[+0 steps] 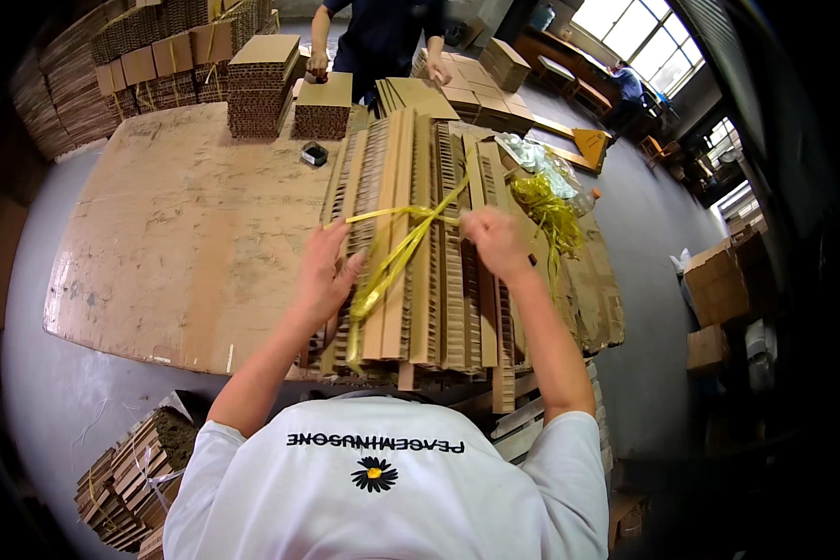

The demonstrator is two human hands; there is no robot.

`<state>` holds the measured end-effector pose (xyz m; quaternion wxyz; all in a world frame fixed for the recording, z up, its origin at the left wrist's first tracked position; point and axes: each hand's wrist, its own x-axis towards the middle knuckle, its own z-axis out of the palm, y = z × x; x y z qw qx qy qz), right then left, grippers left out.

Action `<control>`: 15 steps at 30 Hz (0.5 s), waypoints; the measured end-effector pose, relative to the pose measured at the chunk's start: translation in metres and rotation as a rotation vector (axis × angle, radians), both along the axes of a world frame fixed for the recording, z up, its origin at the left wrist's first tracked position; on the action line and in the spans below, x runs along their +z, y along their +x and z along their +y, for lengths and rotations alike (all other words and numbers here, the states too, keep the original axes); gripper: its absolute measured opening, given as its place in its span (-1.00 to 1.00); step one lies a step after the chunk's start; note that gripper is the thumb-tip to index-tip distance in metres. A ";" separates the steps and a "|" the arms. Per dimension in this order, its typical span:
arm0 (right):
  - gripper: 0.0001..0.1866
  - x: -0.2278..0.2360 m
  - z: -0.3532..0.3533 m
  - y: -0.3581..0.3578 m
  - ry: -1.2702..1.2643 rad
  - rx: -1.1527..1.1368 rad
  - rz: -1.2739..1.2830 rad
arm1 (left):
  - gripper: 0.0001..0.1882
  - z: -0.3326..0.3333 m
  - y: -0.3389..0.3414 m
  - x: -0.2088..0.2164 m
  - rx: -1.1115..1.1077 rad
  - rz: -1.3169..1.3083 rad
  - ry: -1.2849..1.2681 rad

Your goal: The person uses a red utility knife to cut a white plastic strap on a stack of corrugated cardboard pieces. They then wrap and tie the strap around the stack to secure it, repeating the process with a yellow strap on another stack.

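Observation:
A bundle of honeycomb cardboard strips (pixel 399 317) lies lengthwise in front of me on the table. Yellow plastic twine (pixel 403 252) crosses over its top, with loose lengths trailing toward the near left. My left hand (pixel 325 275) rests against the bundle's left side, fingers stretched and thumb apart, beside the twine's left end. On the right, my right hand (pixel 497 245) is closed at the twine where it reaches that side of the bundle. Its fingertips are partly hidden.
A tangle of yellow twine (pixel 549 210) and clear plastic lie right of the bundle on the cardboard-topped table (pixel 159 243). A small black device (pixel 315 154) sits farther left. Cardboard block stacks (pixel 263 84) stand at the far edge, where a co-worker (pixel 383 37) works. Another bundle (pixel 131 476) is on the floor.

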<state>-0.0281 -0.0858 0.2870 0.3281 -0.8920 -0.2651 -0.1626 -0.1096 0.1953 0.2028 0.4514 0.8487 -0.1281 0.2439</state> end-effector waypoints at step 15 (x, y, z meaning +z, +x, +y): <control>-0.77 0.001 0.085 0.013 -0.380 -0.235 0.094 | -0.74 0.024 0.062 0.034 -0.277 0.269 -0.017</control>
